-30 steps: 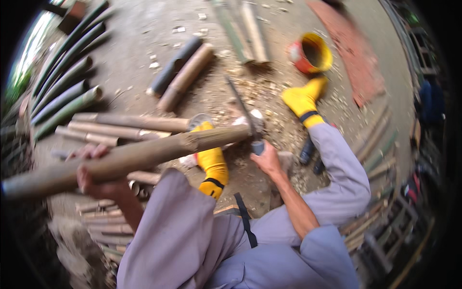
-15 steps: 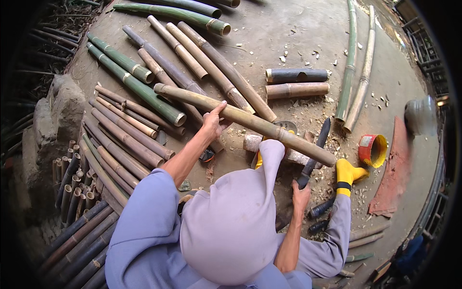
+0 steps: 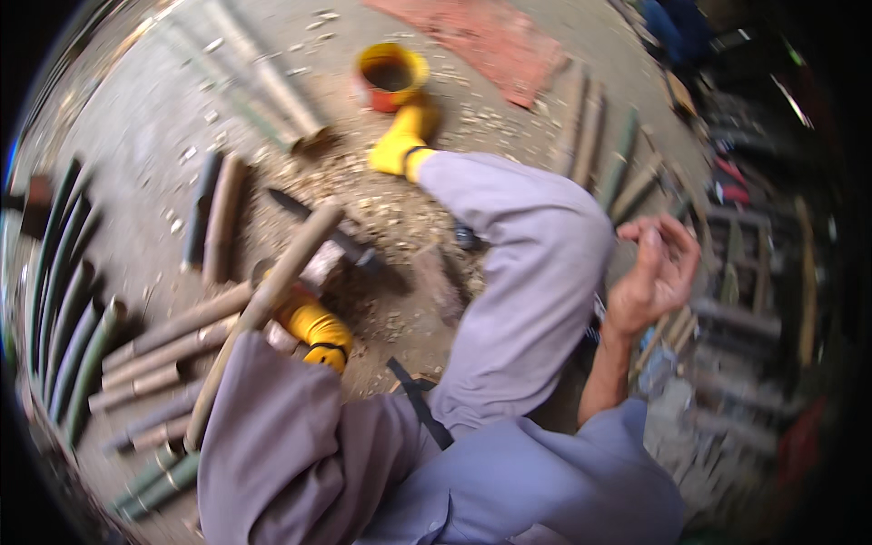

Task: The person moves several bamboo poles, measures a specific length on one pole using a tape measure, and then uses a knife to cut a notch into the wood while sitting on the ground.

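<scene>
The right hand (image 3: 656,277) is held up to the right of the bent right knee (image 3: 554,227), with its fingers curled toward the thumb; whether the fingertips are pressed together cannot be told through the blur. The grip of the left hand cannot be told either, as that hand is out of view. The bamboo pole (image 3: 289,268) is seen well to the left of the right hand, slanted from beside the left knee (image 3: 272,400) toward the far side, its far end crossing in front of the knife (image 3: 365,257). The knife, too, is placed well apart from the right hand. Beyond it, wood chips (image 3: 386,207) are scattered, and the red and yellow bucket (image 3: 380,98) is set just past the yellow-covered right foot (image 3: 398,150). Farther left, two short bamboo pieces (image 3: 223,218) are laid side by side.
</scene>
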`<state>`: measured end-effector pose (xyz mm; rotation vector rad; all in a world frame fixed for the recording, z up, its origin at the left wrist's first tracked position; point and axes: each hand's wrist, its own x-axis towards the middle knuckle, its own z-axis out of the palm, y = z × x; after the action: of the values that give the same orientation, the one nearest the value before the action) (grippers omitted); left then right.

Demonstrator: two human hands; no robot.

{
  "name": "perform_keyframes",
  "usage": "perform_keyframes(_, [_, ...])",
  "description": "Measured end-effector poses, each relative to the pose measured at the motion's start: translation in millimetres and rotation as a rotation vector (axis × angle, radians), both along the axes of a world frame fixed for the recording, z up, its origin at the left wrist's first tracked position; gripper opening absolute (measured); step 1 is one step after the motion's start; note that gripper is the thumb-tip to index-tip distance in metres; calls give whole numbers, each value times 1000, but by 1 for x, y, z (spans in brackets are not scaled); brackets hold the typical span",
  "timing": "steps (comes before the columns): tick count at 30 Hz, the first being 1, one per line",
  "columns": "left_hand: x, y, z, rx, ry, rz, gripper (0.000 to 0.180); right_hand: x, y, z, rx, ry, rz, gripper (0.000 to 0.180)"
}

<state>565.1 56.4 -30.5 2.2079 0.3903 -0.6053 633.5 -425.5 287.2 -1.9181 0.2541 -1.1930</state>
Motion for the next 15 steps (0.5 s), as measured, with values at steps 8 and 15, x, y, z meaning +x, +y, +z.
perform_keyframes(8, [-1, 6, -27, 363, -10, -333, 51, -91, -116, -165, -81, 925, -245, 14])
perform_keyframes(15, [-73, 35, -5, 488, 38, -259, 52, -56, -61, -263, -59, 1072, 252, 18])
